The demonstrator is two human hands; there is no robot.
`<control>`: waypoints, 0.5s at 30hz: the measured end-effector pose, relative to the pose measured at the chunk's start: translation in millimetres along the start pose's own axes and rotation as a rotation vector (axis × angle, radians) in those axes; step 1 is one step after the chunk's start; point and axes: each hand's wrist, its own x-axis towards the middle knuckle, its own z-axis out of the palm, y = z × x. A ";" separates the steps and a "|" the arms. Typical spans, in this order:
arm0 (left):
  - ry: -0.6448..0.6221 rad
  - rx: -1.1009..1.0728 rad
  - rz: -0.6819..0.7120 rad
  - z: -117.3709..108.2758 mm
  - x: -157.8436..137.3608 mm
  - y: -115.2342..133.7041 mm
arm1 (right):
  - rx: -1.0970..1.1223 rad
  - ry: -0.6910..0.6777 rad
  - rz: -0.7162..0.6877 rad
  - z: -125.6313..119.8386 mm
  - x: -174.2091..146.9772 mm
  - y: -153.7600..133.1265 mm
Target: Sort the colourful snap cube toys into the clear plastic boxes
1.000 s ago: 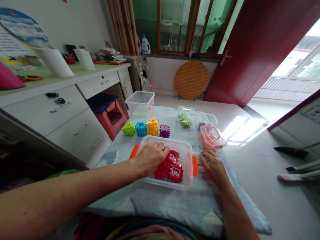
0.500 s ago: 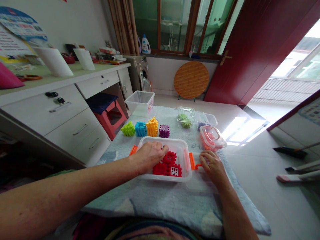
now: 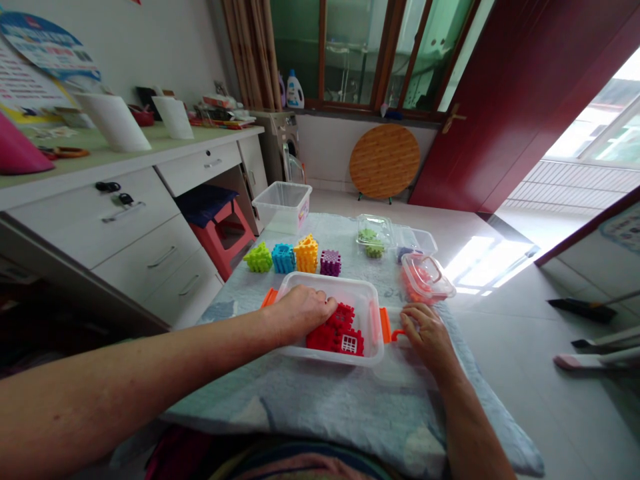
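My left hand (image 3: 303, 313) reaches into a clear plastic box (image 3: 373, 310) with orange latches. Its fingers are curled against the red interlocking block pieces (image 3: 327, 337) in there, and the fingertips are partly hidden. One red piece shows a white grid window (image 3: 349, 344). To the right of the box, my right hand (image 3: 425, 328) lies with bent fingers on a clear lid (image 3: 400, 367) with an orange handle (image 3: 397, 335). Behind the box stand assembled blocks in a row: green (image 3: 259, 258), blue (image 3: 284, 259), yellow (image 3: 307, 255) and purple (image 3: 331, 263).
A tall clear bin (image 3: 283, 200) stands at the table's far left. Clear containers hold green pieces (image 3: 373, 243), purple pieces (image 3: 404, 253) and orange-red pieces (image 3: 417, 283) at the right. A pale blue cloth (image 3: 320, 407) covers the table. A red stool (image 3: 227, 230) stands by the desk.
My left hand has shifted very slightly over the red pieces, its fingers lower. My right hand stays on the lid. The whole view has moved a little to the right.
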 end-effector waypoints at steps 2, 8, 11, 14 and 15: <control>-0.012 -0.010 -0.016 -2.6 0.5 -0.6 | 0.000 0.002 -0.002 0.4 -0.1 0.7; -0.023 -0.050 -0.087 -10.1 0.2 -6.0 | 0.002 0.005 -0.010 1.0 -0.2 2.4; -0.071 -0.099 -0.107 -13.3 -3.9 -10.9 | 0.002 -0.003 -0.008 1.0 0.0 2.4; -0.138 -0.131 -0.120 -14.2 -7.0 -14.5 | 0.005 -0.008 -0.003 1.2 0.1 2.4; -0.148 -0.150 -0.121 -13.7 -7.0 -15.0 | 0.006 -0.009 -0.003 1.2 0.1 2.4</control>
